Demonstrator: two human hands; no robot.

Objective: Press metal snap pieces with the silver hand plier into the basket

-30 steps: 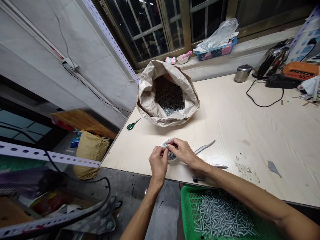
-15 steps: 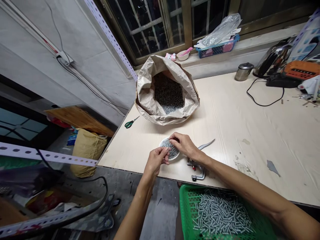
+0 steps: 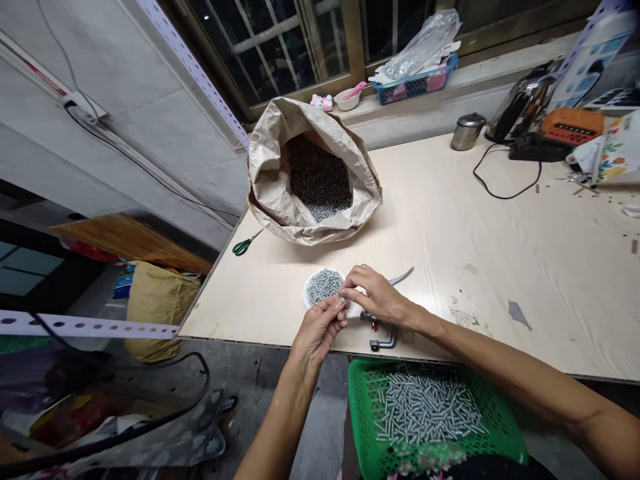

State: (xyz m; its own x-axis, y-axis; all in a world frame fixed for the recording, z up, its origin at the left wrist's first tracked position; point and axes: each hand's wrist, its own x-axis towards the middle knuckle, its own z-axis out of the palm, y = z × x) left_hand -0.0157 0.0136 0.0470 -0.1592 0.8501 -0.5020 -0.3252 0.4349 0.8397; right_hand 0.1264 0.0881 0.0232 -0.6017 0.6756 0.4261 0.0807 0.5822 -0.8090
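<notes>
My left hand (image 3: 320,325) and my right hand (image 3: 374,294) meet fingertip to fingertip at the near edge of the pale wooden table (image 3: 500,253). Both pinch something small between them that I cannot make out. Just left of the fingers stands a small white dish (image 3: 320,285) full of little metal screws. A clamp-like metal tool (image 3: 383,337) is fixed at the table edge under my right wrist, and a thin metal blade (image 3: 403,276) lies behind my right hand.
An open paper sack (image 3: 310,180) of dark screws stands at the table's far left. Green-handled scissors (image 3: 243,245) lie by it. A green basket (image 3: 430,417) of metal pins sits below the table edge. A kettle (image 3: 523,107), tin (image 3: 466,131), cable and orange device are at the far right.
The hands have shifted off the dish toward its right edge, so the screws in it now show. The view has swung, bringing the clamp tool into sight.
</notes>
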